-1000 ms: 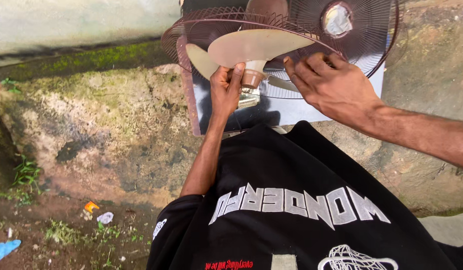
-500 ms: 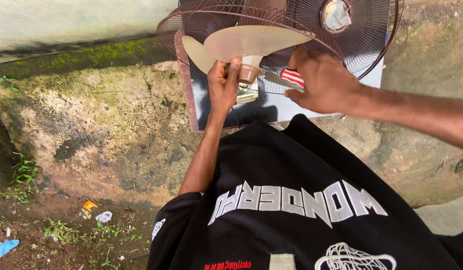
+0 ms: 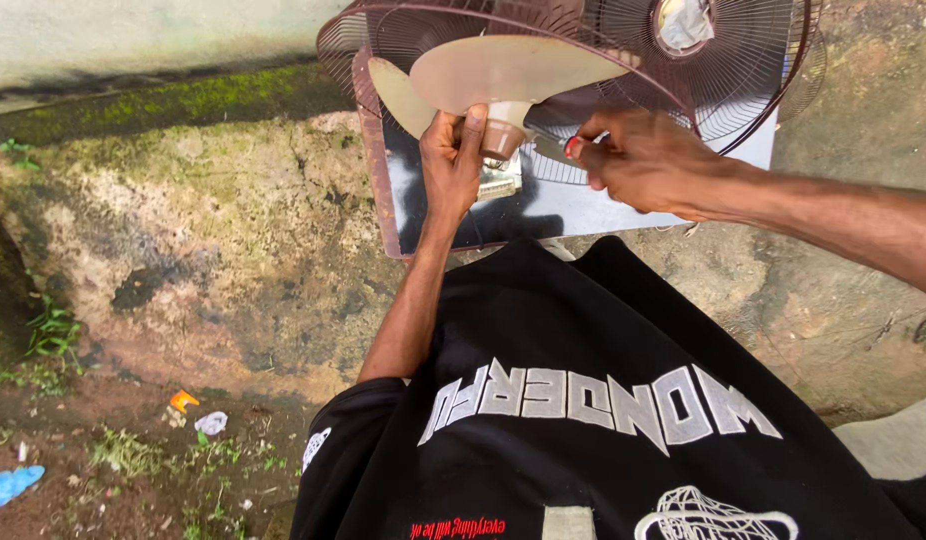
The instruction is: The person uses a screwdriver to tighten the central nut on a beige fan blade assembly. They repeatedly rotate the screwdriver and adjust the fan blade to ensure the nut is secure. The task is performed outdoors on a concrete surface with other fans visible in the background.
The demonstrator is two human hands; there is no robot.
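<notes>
Left hand [image 3: 451,160] gripping beige fan blade hub [image 3: 503,135], right hand [image 3: 648,165] pinching red-handled tool [image 3: 558,150] beside it

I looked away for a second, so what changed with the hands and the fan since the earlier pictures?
The right hand came down from the wire guard and inward toward the hub, now gripping a small red-handled tool pointed at it; a second ago it was empty. The left hand kept its grip beside the hub, and the beige fan blade stayed in place.

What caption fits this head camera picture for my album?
Left hand holds the fan blade hub while right hand pokes a small tool beside it.
</notes>
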